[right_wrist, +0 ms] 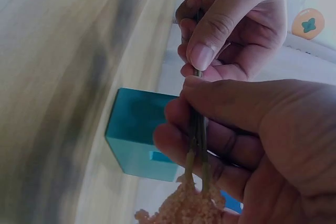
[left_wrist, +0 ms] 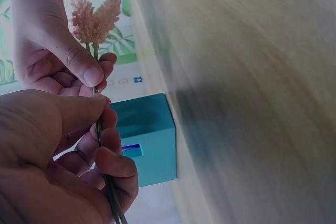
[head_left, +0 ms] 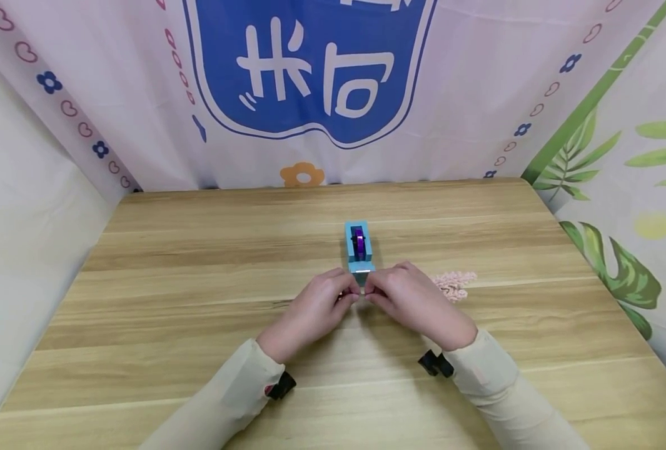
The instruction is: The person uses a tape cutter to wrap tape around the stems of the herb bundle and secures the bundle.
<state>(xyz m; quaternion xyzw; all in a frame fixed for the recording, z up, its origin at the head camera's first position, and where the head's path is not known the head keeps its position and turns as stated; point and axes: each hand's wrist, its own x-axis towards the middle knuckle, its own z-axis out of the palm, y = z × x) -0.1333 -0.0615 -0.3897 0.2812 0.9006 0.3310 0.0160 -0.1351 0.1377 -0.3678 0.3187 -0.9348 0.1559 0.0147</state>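
Observation:
A small bunch of pink flower sprigs [head_left: 455,284] on thin dark stems [left_wrist: 113,199] is held between both hands. My left hand [head_left: 316,305] pinches the stems toward their lower ends, thumb against fingers. Right beside it, my right hand [head_left: 414,303] grips the stems just below the flower heads [right_wrist: 184,205], which stick out to the right. The two thumbs nearly meet, and whether tape lies under them is hidden. Just beyond the hands stands a light-blue tape dispenser [head_left: 350,245] with a purple tape roll [head_left: 360,244] in it.
The wood-grain table [head_left: 197,262] stretches out on all sides. A white printed curtain [head_left: 141,112] hangs at its far edge, with a leaf-patterned sheet [head_left: 642,206] on the right. Black wrist cameras [head_left: 281,386] sit below the cuffs.

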